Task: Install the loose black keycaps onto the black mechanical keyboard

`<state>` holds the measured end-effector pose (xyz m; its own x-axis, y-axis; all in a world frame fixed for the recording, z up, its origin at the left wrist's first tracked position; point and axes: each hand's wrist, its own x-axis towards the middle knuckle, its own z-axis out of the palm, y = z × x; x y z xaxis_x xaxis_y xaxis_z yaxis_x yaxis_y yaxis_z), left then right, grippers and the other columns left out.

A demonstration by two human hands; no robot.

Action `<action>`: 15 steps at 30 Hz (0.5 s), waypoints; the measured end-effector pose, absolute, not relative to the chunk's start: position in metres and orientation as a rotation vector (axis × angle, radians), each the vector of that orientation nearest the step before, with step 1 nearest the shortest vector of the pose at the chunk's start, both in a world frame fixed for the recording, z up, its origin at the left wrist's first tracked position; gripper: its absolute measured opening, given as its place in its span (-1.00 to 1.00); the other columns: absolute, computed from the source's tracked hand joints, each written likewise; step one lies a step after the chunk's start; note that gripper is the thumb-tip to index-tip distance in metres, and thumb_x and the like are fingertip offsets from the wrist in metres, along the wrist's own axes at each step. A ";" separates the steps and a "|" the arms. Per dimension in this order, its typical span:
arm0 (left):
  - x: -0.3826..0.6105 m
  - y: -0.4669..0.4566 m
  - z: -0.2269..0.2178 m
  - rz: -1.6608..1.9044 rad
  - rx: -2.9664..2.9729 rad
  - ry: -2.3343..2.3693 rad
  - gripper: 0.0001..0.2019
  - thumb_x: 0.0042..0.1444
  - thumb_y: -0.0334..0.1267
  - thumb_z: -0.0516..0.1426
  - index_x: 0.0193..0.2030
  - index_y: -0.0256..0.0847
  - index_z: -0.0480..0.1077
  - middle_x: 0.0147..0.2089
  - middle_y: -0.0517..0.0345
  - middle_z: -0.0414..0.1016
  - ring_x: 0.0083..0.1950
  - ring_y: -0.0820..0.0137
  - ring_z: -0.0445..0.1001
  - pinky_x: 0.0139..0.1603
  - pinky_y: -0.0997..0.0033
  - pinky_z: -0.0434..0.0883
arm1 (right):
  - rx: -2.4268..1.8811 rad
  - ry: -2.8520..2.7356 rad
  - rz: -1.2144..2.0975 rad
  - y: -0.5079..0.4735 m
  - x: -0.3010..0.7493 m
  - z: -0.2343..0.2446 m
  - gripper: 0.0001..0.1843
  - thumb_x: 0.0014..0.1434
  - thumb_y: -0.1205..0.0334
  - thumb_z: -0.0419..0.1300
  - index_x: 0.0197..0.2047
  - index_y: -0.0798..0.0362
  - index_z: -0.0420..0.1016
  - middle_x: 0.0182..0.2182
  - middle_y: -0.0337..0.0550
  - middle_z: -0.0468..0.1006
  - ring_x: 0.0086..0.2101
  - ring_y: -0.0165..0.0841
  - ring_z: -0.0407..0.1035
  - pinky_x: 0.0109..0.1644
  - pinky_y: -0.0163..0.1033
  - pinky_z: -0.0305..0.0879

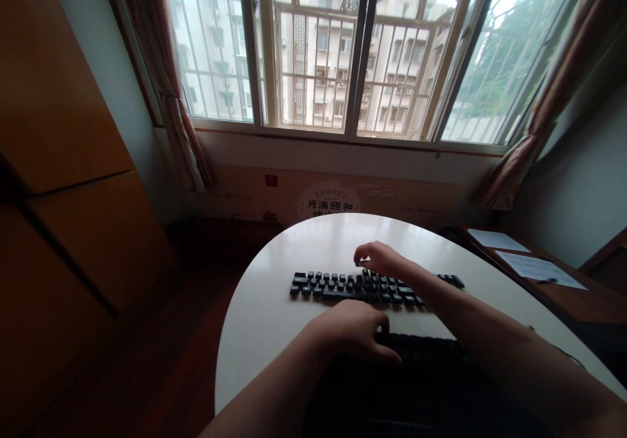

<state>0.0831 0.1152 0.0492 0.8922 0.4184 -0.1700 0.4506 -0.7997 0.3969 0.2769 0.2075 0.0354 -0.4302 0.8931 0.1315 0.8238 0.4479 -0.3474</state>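
Observation:
Rows of loose black keycaps lie in a band across the round white table. My right hand reaches over them with its fingers curled down in a pinch at the far row; what it pinches looks like a keycap. My left hand rests nearer to me, with the fingers bent over the far edge of a dark keyboard that lies at the table's near side. Most of that keyboard is in shadow under my forearms.
A wide barred window with curtains fills the wall behind the table. A wooden cabinet stands at the left. At the right, a dark wooden desk holds two sheets of paper. A printed cardboard panel leans under the sill.

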 end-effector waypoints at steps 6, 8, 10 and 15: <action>0.076 0.117 0.058 -0.158 2.557 0.695 -0.41 -0.01 0.25 0.26 0.04 -0.10 0.51 -0.07 0.04 0.59 -0.14 0.15 0.53 -0.30 0.32 0.37 | -1.370 -2.237 0.289 0.144 0.307 0.056 -0.88 0.22 0.43 0.26 -0.24 0.04 0.59 -0.31 -0.23 0.61 -0.28 -0.31 0.51 -0.11 -0.24 0.40; 0.074 0.118 0.061 -0.159 2.564 0.705 -0.46 -0.01 0.21 0.27 0.00 -0.10 0.52 -0.07 0.05 0.58 -0.12 0.16 0.52 -0.29 0.32 0.37 | -1.348 -2.196 0.311 0.111 0.318 0.062 -0.90 0.23 0.37 0.24 -0.23 0.03 0.59 -0.29 -0.22 0.61 -0.28 -0.30 0.51 -0.12 -0.24 0.40; 0.072 0.120 0.064 -0.171 2.559 0.720 -0.50 -0.02 0.17 0.29 -0.03 -0.09 0.53 -0.07 0.06 0.58 -0.11 0.16 0.51 -0.27 0.32 0.36 | -1.339 -2.156 0.336 0.078 0.327 0.067 -0.93 0.25 0.29 0.24 -0.23 0.03 0.58 -0.23 -0.18 0.61 -0.24 -0.27 0.51 -0.11 -0.23 0.41; 0.069 0.122 0.067 -0.198 2.502 0.770 -0.52 -0.04 0.15 0.30 -0.03 -0.03 0.51 -0.05 0.11 0.56 -0.10 0.19 0.49 -0.26 0.34 0.36 | -1.249 -2.132 0.506 0.022 0.329 0.066 -0.91 0.31 0.24 0.23 -0.20 0.00 0.58 -0.21 -0.19 0.60 -0.20 -0.29 0.49 -0.09 -0.27 0.40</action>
<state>0.0685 0.1217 0.0670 0.8285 0.4855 -0.2791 0.5599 -0.7087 0.4292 0.3286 0.0220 0.0660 -0.3695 0.8758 0.3104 0.6432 0.4822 -0.5948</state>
